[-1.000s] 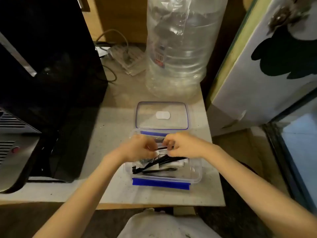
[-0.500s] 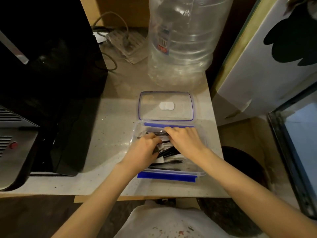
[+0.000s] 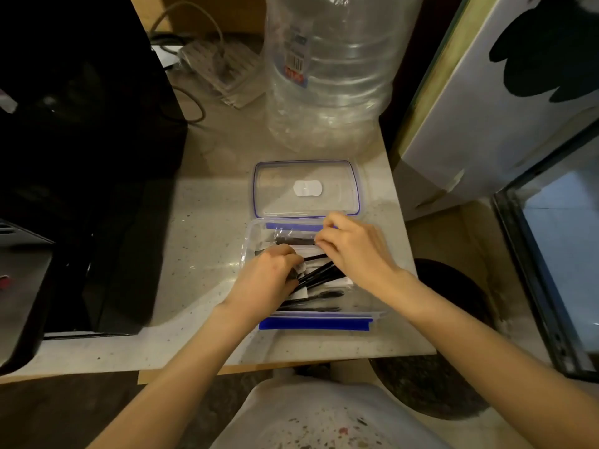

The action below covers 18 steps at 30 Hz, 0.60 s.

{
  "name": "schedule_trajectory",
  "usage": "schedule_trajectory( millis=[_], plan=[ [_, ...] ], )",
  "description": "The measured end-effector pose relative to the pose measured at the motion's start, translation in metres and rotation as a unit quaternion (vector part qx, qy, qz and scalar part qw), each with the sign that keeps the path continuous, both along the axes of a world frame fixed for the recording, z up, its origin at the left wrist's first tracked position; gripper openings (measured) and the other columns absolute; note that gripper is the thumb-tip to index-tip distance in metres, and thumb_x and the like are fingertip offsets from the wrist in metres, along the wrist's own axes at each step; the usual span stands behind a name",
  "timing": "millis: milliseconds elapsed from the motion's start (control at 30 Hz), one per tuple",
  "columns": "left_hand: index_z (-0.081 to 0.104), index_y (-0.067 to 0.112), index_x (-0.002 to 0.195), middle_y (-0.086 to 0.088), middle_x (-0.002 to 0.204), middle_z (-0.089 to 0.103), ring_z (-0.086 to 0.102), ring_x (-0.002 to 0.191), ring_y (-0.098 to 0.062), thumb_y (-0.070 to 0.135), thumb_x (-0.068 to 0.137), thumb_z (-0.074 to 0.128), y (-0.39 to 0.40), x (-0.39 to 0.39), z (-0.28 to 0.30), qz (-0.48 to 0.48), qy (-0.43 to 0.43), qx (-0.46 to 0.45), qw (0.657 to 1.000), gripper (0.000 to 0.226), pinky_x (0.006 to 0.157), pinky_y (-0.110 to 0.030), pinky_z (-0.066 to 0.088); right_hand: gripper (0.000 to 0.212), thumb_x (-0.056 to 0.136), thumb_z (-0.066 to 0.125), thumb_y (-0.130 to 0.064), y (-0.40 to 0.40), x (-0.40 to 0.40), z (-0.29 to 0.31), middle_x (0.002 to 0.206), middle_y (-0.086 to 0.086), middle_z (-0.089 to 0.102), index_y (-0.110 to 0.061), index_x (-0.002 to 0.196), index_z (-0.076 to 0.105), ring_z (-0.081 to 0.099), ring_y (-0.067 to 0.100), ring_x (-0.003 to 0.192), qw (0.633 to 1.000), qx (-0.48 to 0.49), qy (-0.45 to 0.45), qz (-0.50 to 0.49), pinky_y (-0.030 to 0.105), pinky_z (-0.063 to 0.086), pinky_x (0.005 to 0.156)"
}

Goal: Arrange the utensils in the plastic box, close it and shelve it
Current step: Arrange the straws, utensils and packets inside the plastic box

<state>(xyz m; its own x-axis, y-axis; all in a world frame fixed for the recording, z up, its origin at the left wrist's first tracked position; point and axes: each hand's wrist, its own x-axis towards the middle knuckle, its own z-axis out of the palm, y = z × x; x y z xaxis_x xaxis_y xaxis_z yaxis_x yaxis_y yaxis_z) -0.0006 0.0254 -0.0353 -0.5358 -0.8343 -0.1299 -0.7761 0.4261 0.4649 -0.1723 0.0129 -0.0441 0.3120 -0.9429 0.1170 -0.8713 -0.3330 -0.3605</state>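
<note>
A clear plastic box (image 3: 372,311) with blue clips stands open near the counter's front edge. Its clear lid (image 3: 306,189) lies flat just behind it. Several black plastic utensils (image 3: 321,273) and white packets lie inside. My left hand (image 3: 269,280) is inside the box at its left, fingers curled round the utensils' ends. My right hand (image 3: 353,251) reaches over the box's back half, its fingertips pinching a dark wrapped utensil packet (image 3: 295,239) that lies along the back wall.
A large empty water bottle (image 3: 330,69) stands behind the lid. A black appliance (image 3: 81,157) fills the left of the counter (image 3: 207,241). Cables and a power strip (image 3: 220,69) lie at the back. A white cabinet (image 3: 486,124) stands to the right.
Both hands went from above the box down into it. My right hand has moved toward the back wall onto the wrapped packet. The camera has drawn closer.
</note>
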Motion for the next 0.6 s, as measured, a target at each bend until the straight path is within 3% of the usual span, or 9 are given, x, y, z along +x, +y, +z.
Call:
schedule_trajectory(
  millis=[100, 233, 333, 500, 600],
  plan=[
    [0.062, 0.013, 0.115, -0.005, 0.12, 0.059, 0.058, 0.105, -0.019, 0.015, 0.084, 0.063, -0.002, 0.002, 0.002, -0.01, 0.005, 0.01, 1.0, 0.031, 0.093, -0.027, 0.049, 0.008, 0.083, 0.066, -0.015, 0.006, -0.011, 0.02, 0.09, 0.002, 0.065, -0.011, 0.09, 0.068, 0.06, 0.012, 0.074, 0.994, 0.028, -0.099, -0.033, 0.025, 0.052, 0.066],
    [0.066, 0.011, 0.109, -0.006, 0.112, 0.063, 0.061, 0.098, -0.018, 0.013, 0.086, 0.06, -0.009, 0.011, 0.009, -0.033, 0.009, 0.021, 0.999, 0.024, 0.088, -0.024, 0.05, 0.006, 0.087, 0.061, -0.013, 0.014, -0.023, 0.033, 0.086, -0.003, 0.066, -0.014, 0.092, 0.064, 0.065, 0.011, 0.073, 0.937, 0.241, -0.251, -0.028, 0.02, 0.054, 0.063],
    [0.07, 0.008, 0.1, -0.008, 0.101, 0.069, 0.064, 0.086, -0.017, 0.008, 0.083, 0.063, -0.019, 0.022, 0.021, -0.017, 0.015, 0.007, 1.0, 0.018, 0.082, -0.022, 0.05, 0.007, 0.087, 0.061, -0.014, 0.021, -0.025, 0.031, 0.086, -0.007, 0.065, -0.019, 0.091, 0.063, 0.063, 0.004, 0.074, 0.937, 0.297, -0.179, 0.042, 0.019, 0.053, 0.066],
    [0.069, 0.011, 0.103, -0.004, 0.099, 0.07, 0.059, 0.077, -0.008, 0.017, 0.084, 0.064, -0.017, 0.019, 0.033, -0.03, 0.042, 0.022, 0.998, 0.021, 0.071, -0.008, 0.045, 0.016, 0.084, 0.065, -0.025, 0.028, -0.017, 0.02, 0.092, -0.013, 0.067, -0.024, 0.099, 0.069, 0.051, -0.012, 0.07, 0.965, 0.242, -0.038, 0.092, 0.006, 0.036, 0.062],
    [0.067, 0.015, 0.106, -0.002, 0.101, 0.069, 0.063, 0.085, -0.011, 0.026, 0.085, 0.061, -0.006, 0.007, 0.028, -0.074, 0.006, 0.071, 0.995, 0.025, 0.08, -0.024, 0.054, 0.016, 0.082, 0.068, -0.026, 0.029, -0.015, 0.02, 0.079, -0.022, 0.057, -0.026, 0.097, 0.071, 0.047, -0.012, 0.065, 0.973, 0.215, -0.043, 0.073, 0.006, 0.032, 0.055]
  ],
)
